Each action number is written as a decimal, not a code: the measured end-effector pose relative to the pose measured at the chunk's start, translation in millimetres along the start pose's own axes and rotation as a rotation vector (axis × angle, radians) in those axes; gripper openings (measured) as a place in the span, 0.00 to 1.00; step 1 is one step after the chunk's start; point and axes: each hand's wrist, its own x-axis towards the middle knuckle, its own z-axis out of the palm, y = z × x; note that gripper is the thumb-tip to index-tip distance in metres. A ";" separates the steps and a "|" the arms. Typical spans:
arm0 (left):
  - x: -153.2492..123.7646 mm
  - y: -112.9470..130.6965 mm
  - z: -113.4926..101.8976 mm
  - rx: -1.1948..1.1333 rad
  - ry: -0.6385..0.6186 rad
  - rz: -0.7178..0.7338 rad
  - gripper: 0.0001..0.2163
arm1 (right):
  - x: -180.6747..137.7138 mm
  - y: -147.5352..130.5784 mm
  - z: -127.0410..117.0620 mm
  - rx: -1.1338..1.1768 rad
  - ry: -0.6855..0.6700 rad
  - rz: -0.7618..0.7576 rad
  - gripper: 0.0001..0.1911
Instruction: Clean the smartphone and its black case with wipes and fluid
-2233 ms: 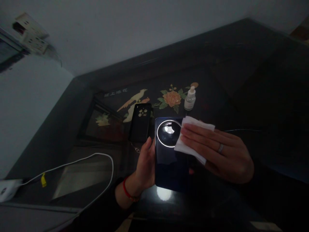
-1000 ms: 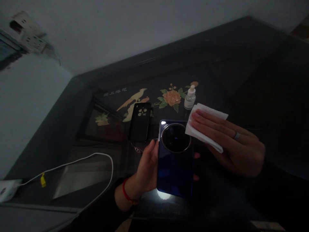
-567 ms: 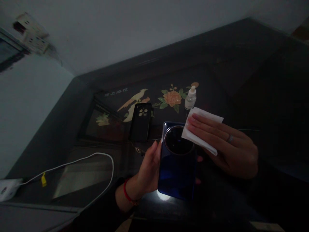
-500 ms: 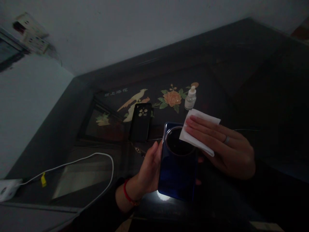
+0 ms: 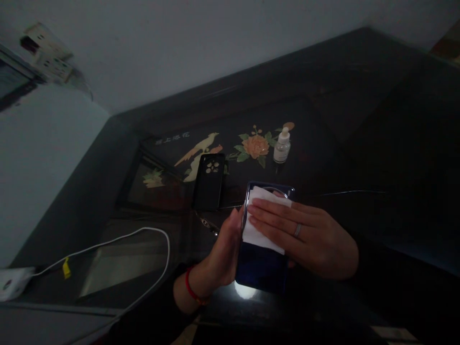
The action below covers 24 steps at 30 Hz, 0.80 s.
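Note:
A blue smartphone, back side up, rests in my left hand, whose thumb lies along its left edge. My right hand presses a folded white cloth or tissue flat over the phone's upper part. The cloth hides most of the round camera ring, and its outline shows only at the top. Further back stands a small clear dropper bottle with a white cap. A black phone case with camera cutouts lies left of the phone, a beaded strap at its lower end.
The dark glossy table carries an inlaid bird and flower picture. A white cable curves from a white power strip at the left. A yellow tag sits near the cable. Wall sockets are at the upper left.
My right hand has moved left and slightly down with the cloth, from the phone's upper right edge onto its camera area. My left hand still holds the phone in nearly the same place.

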 end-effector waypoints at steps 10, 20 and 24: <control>-15.1 15.1 1.0 0.068 -0.208 0.034 0.27 | -6.8 12.2 -21.3 -0.031 0.074 0.015 0.19; -19.6 19.7 -4.5 0.080 -0.382 -0.142 0.33 | -4.8 17.0 -39.7 -0.086 0.111 0.167 0.29; -19.4 19.0 -2.1 0.041 -0.399 -0.170 0.32 | -4.9 18.3 -34.0 -0.069 0.127 0.192 0.28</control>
